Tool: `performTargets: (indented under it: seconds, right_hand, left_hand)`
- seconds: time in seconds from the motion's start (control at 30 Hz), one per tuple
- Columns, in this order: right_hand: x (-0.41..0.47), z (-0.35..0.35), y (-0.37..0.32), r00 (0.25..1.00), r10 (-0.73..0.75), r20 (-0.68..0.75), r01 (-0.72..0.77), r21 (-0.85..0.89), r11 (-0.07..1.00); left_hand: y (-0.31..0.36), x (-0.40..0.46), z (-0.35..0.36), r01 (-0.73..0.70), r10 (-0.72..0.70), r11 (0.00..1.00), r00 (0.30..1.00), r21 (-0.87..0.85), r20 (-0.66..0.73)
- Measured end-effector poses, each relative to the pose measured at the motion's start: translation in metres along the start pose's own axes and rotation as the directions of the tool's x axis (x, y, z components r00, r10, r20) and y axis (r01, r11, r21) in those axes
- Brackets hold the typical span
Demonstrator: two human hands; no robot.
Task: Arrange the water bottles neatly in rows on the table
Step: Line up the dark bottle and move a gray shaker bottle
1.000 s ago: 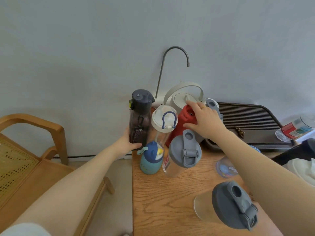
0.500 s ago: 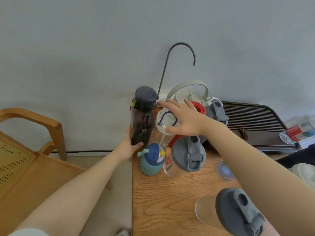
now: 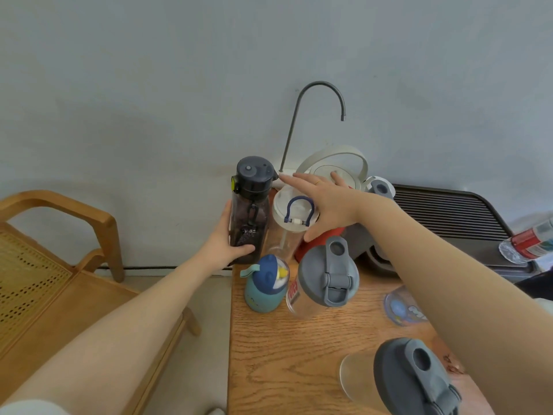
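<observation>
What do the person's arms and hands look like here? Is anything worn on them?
Both forearms are bare, with no gloves, watch or bracelet in view. The right hand has a thin gold-coloured ring on one finger. The left hand shows no ring. A bit of white sleeve shows at the upper left arm, at the picture's bottom corner.

The table (image 3: 269, 348) is seen as grained matt wood; the dark bottle (image 3: 250, 211) as translucent glossy plastic (its cap matt); the faucet (image 3: 299, 115) as dull metal.
</observation>
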State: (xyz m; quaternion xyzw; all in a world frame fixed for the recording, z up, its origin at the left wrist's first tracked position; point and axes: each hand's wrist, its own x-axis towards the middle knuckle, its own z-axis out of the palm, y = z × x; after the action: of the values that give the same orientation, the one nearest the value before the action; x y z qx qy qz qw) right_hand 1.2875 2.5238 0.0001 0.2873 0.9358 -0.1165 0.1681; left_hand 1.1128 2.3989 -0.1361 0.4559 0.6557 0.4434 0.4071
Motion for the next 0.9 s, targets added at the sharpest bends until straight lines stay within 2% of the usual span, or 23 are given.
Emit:
performTargets:
  seconds: [0.03,0.13,0.23,0.3,0.37,0.43,0.47,0.53,0.57,0.63,0.77,0.83,0.9]
  right_hand:
    - [-0.002,0.001,-0.001,1.0,-0.007,-0.026,0.008,0.048,0.999]
    - [0.0,0.007,-0.006,0.975,0.026,-0.221,0.019,0.196,0.98]
    - [0.003,0.012,-0.005,0.971,0.033,-0.238,0.002,0.142,0.99]
    - [-0.001,0.015,-0.002,0.952,0.004,-0.306,0.044,0.149,0.988]
    - [-0.019,0.017,-0.001,0.854,-0.058,-0.517,0.155,0.147,0.977]
    - [-0.046,0.02,-0.002,0.751,-0.172,-0.637,0.291,0.085,0.953]
    - [-0.059,0.024,-0.002,0.736,-0.246,-0.63,0.339,0.028,0.94]
    - [-0.079,0.035,0.002,0.753,-0.378,-0.539,0.381,-0.11,0.918]
    - [-0.085,0.041,0.006,0.772,-0.41,-0.486,0.383,-0.159,0.91]
    - [-0.093,0.054,0.014,0.831,-0.379,-0.408,0.345,-0.157,0.926]
    - [-0.102,0.074,0.024,0.962,-0.179,-0.205,0.205,0.114,0.972]
    - [-0.103,0.077,0.021,0.978,-0.139,-0.156,0.178,0.281,0.943]
    - [-0.103,0.08,0.018,0.979,-0.124,-0.162,0.174,0.344,0.923]
  left_hand:
    - [0.003,-0.002,0.001,0.001,-0.001,1.0,1.0,0.004,-0.023]
    - [0.017,-0.011,0.003,0.034,-0.034,0.999,0.997,-0.002,-0.073]
    - [0.027,-0.024,0.003,0.036,-0.033,0.999,0.993,0.027,-0.109]
    - [0.034,-0.037,0.004,0.036,-0.01,0.994,0.972,0.108,-0.233]
    - [0.038,-0.057,0.007,-0.002,0.11,0.958,0.926,0.288,-0.36]
    - [0.041,-0.079,0.018,-0.098,0.276,0.87,0.909,0.484,-0.311]
    - [0.042,-0.088,0.026,-0.139,0.313,0.825,0.919,0.548,-0.239]
    - [0.038,-0.094,0.042,-0.144,0.263,0.792,0.958,0.593,-0.118]
    - [0.036,-0.093,0.049,-0.121,0.213,0.794,0.973,0.596,-0.086]
    - [0.032,-0.088,0.06,-0.05,0.104,0.811,0.993,0.584,-0.06]
    - [0.03,-0.075,0.078,0.061,0.001,0.769,0.995,0.636,-0.096]
    - [0.037,-0.07,0.081,0.095,-0.013,0.75,0.992,0.654,-0.129]
    - [0.041,-0.069,0.079,0.109,-0.034,0.738,0.992,0.665,-0.125]
